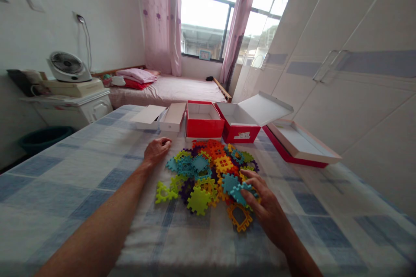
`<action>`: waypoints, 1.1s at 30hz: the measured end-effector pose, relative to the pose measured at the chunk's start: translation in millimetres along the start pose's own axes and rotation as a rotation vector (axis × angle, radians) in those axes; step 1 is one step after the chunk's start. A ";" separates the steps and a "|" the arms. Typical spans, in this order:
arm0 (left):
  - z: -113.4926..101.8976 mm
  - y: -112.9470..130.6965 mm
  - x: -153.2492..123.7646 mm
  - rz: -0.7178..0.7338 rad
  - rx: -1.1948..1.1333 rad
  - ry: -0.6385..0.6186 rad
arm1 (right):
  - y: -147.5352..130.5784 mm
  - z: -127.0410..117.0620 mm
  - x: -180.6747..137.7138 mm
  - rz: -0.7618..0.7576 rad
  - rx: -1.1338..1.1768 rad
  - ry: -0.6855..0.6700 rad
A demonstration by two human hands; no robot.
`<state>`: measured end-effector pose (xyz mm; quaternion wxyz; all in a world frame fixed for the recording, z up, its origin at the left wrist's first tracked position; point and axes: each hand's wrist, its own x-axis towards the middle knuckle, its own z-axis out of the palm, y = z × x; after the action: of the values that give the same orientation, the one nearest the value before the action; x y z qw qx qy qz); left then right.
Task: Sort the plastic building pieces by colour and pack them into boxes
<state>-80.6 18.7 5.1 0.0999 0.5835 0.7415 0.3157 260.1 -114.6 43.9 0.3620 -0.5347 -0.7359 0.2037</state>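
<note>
A heap of toothed plastic interlocking tiles in blue, green, yellow, orange and purple lies on the checked cloth. At its right side my right hand (262, 197) pinches a light blue interlocking tile (239, 192) between thumb and fingers. Below that hand, a yellow frame tile (239, 217) lies at the near edge of the heap. A solid green tile (199, 201) sits at the front, and an orange window tile (215, 150) is towards the back. My left hand (157, 149) rests on the cloth left of the heap, fingers curled in, with nothing visible in them.
Behind the heap stand an open red box (204, 127), a second red box (239, 134) with its white lid raised, and white boxes (173, 117) to the left. A shallow red-and-white box (300, 145) lies at right. Further back are a bed (188, 88) and a fan (69, 67).
</note>
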 end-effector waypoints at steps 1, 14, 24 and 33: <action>0.1 -0.1 0.1 0.002 0.002 0.001 | -0.1 6.4 3.5 -0.031 -0.038 -0.006; 1.0 -0.7 1.7 -0.001 0.015 0.002 | 5.7 1.2 12.5 0.052 0.175 0.027; 0.7 -0.6 1.1 0.005 0.015 0.009 | 53.5 -10.3 111.0 0.105 0.050 -0.037; 1.2 -0.5 1.7 0.002 0.012 -0.006 | 65.2 1.5 102.9 -0.026 -0.213 0.093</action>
<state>-80.9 20.7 4.3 0.0982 0.5858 0.7426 0.3094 283.6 4.2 30.5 0.3395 -0.5692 -0.7428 0.0948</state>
